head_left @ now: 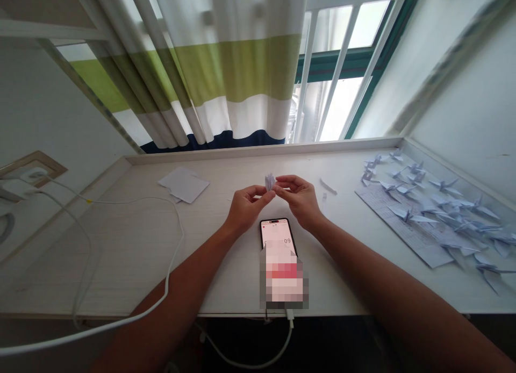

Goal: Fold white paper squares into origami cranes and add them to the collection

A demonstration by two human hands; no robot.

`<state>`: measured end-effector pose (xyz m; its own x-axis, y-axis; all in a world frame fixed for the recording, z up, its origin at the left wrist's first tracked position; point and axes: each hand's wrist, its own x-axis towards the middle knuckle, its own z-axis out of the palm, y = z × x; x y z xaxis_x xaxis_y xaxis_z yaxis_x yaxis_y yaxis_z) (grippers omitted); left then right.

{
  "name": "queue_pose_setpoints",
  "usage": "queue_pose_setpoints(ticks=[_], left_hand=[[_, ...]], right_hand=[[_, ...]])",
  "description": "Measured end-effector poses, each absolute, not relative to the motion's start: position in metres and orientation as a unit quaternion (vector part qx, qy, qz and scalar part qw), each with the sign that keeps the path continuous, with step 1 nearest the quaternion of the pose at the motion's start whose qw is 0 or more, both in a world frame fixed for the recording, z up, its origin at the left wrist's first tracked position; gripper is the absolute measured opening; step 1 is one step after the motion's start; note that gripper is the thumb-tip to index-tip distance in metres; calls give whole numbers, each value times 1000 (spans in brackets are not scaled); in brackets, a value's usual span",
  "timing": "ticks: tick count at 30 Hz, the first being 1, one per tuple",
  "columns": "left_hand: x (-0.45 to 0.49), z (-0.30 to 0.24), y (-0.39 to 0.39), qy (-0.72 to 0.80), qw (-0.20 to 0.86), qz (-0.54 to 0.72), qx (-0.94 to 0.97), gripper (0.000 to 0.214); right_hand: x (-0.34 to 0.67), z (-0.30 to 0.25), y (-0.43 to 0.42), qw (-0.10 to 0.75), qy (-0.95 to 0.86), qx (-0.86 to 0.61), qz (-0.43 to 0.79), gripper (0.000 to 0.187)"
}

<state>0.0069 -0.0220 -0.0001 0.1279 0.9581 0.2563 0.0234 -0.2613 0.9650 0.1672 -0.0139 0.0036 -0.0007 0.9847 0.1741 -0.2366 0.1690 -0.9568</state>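
While held just above the desk, one small folded scrap of thin white paper (270,182), crisp-creased and spiky, pinched from both sides. Left hand (245,209) and right hand (300,201) both nearly closed, thumbs and forefingers firm on the paper, no gap left in either grip. At 6 o'clock, just below the hands, a black-edged smartphone (278,230), the digits "09" legible on its screen, the lower part blurred out; a white charging cable (289,330) from its base. At 3 o'clock, a narrow curled paper strip (328,186); beyond it, around 4 o'clock, pale origami cranes (437,212) with sharp pointed wings, scattered over a printed sheet (407,238), its fine print too small to read. At 10 o'clock, a loose stack of white paper squares (184,184) on the white wood-grain desk (121,265). At 12 o'clock, a green, white and navy striped curtain (226,66).
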Motion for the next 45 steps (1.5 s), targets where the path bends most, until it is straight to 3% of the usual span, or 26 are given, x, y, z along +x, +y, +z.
queue_pose_setpoints(ticks=[10, 18, 25, 27, 33, 38, 45], left_hand=[[6, -4, -22, 413, 416, 518, 623, 30], [9, -6, -20, 358, 490, 528, 594, 33], [7, 0, -22, 391, 495, 488, 603, 38], [6, 1, -22, 413, 444, 491, 625, 36], [1, 3, -25, 482, 264, 490, 676, 29], [3, 7, -28, 429, 318, 469, 703, 31], [-1, 7, -25, 423, 364, 446, 700, 35]], right_hand=[[168, 6, -14, 584, -469, -358, 557, 40], [168, 5, -13, 586, -461, -356, 564, 37], [170, -1, -10, 566, -480, -367, 561, 37], [170, -1, -10, 571, -508, -379, 522, 36], [175, 11, -14, 591, -637, -424, 254, 20], [180, 17, -16, 552, -697, -369, 269, 28], [178, 17, -17, 550, -710, -367, 241, 23]])
